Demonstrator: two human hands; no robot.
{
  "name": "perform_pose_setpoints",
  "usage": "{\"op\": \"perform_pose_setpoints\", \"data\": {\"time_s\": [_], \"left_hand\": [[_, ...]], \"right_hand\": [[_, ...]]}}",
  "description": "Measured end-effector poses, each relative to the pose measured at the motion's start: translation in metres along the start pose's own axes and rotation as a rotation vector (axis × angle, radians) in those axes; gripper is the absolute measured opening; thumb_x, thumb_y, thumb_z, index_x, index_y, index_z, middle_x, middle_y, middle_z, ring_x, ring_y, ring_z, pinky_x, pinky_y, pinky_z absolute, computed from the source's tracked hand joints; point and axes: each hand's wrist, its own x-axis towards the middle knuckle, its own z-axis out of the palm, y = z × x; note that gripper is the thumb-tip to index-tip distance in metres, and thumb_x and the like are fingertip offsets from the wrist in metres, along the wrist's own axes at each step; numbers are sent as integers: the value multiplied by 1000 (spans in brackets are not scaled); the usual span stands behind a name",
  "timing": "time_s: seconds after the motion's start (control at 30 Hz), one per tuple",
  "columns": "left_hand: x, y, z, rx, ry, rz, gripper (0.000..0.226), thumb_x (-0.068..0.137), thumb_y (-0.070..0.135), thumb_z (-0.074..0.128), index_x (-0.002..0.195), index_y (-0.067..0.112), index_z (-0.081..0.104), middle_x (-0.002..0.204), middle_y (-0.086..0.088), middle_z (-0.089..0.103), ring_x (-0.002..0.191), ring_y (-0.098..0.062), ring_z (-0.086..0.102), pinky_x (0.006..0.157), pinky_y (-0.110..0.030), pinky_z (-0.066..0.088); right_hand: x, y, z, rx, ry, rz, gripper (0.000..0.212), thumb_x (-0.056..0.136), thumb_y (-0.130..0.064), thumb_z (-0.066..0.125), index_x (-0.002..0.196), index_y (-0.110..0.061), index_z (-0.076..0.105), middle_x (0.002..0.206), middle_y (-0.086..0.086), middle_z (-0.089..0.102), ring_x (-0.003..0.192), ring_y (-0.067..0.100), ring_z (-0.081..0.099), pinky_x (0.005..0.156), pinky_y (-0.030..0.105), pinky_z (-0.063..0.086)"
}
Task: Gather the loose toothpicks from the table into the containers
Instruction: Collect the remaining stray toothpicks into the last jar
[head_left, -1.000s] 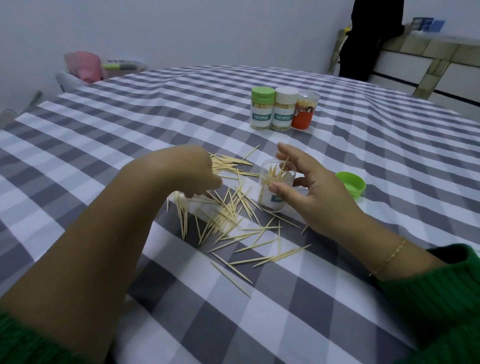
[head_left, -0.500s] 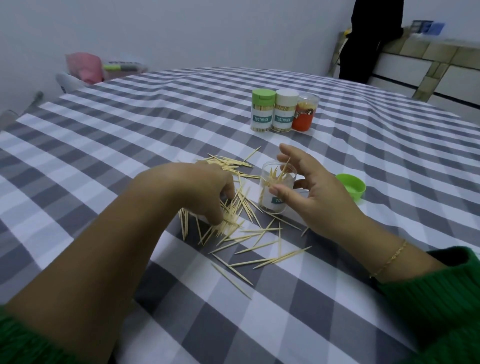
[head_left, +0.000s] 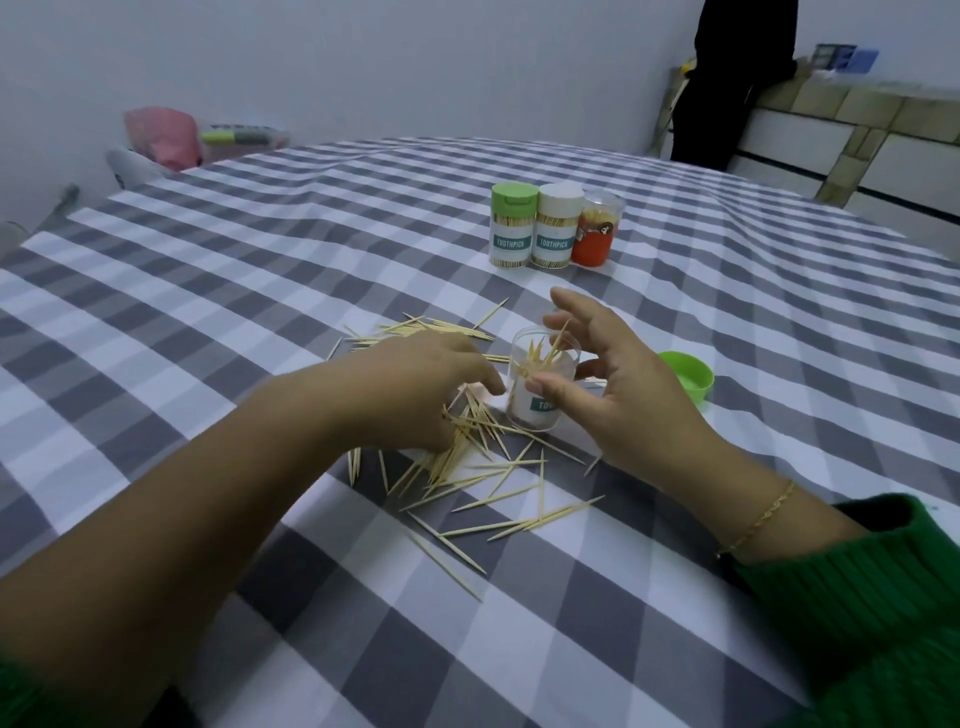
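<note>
Toothpicks (head_left: 483, 467), pale and pointed, lie scattered under the pinching left hand (head_left: 415, 389); right hand (head_left: 613, 395) cups the jar (head_left: 540, 384).

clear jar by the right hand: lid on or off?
Off. The clear jar stands upright with an open mouth, toothpicks poking out; a green lid lies on the tablecloth beside it.

"TOOTHPICK" — two capped containers (head_left: 511, 228)

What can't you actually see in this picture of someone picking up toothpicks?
Head view only:
- Left hand: its fingertips are curled under among the toothpicks, so whether it grips any is hidden.
- Open jar: its label is partly covered by the right hand.
- Orange jar: its print is too small to read.
- Person in black: cut off by the top edge.
</note>
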Motion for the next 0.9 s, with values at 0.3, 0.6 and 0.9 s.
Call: {"op": "perform_pose_setpoints", "data": {"time_s": [0.3, 0.6, 0.9], "left_hand": [[-3, -2, 4, 242, -280, 101, 75, 92, 3, 40, 148, 41, 6, 156, 20, 5, 144, -5, 3, 114, -36, 13], [-14, 12, -3, 589, -328, 180, 93, 89, 8, 55, 148, 35, -11, 159, 8, 6, 142, -17, 22, 111, -33, 25], [-16, 14, 9, 826, -188, 347, 68, 96, 13, 38, 150, 12, -4, 151, -8, 27, 133, -24, 36, 108, -33, 27]], "right_hand": [[2, 2, -4, 5, 0, 6, 76, 82, -29, 70, 144, -35, 27, 136, -9, 50, 112, -2, 44, 95, 22, 43], [3, 3, -7, -6, -5, 12, 77, 82, -30, 70, 144, -36, 25, 137, -9, 49, 113, 0, 44, 95, 23, 42], [2, 2, -7, -12, -12, 15, 77, 83, -30, 70, 145, -33, 24, 139, -5, 49, 125, 11, 46, 97, 25, 41]]}}
